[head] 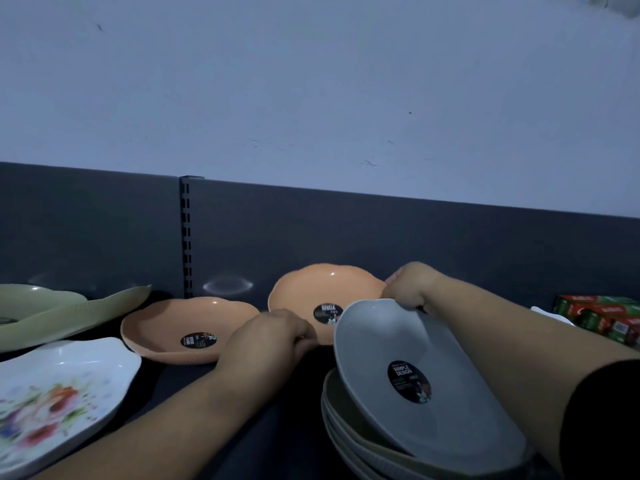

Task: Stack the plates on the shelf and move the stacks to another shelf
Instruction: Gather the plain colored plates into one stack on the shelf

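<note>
Plates are only partly stacked. The right hand [408, 289] has its fingers curled over the far rim of the tilted orange plate [325, 296], which leans at the back of the shelf [277, 427]; the left hand [273, 336] has its fingers closed on that plate's near rim, so both hold it. Just beside it on the left, a second orange plate [187, 329] lies flat and single. In front of the right arm, one grey stack [415, 403] is built, its top plate tilted. Further left, a floral plate [59, 396] and green plates [52, 310] wait loose. By my judgement stacking is under way and moving the stacks has not begun.
</note>
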